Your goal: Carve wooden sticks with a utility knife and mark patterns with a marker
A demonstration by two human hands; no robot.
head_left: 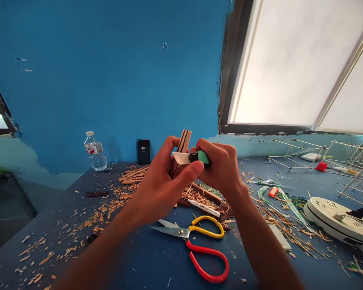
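My left hand [160, 181] is closed round a small striped wooden block [184, 141], held upright above the table. My right hand [220, 169] grips a green-handled utility knife [199, 157]. Its pale blade lies across the block's side, and my left thumb rests just below the blade. Both hands meet in the middle of the view, a little above the blue table [145, 257].
Scissors with one yellow and one red loop [199, 241] lie just below my hands. Wood shavings [109, 205] cover the table. A water bottle [95, 151] and a black device [143, 152] stand by the wall. A white round socket reel [335, 215] and thin stick frames [329, 155] sit at the right.
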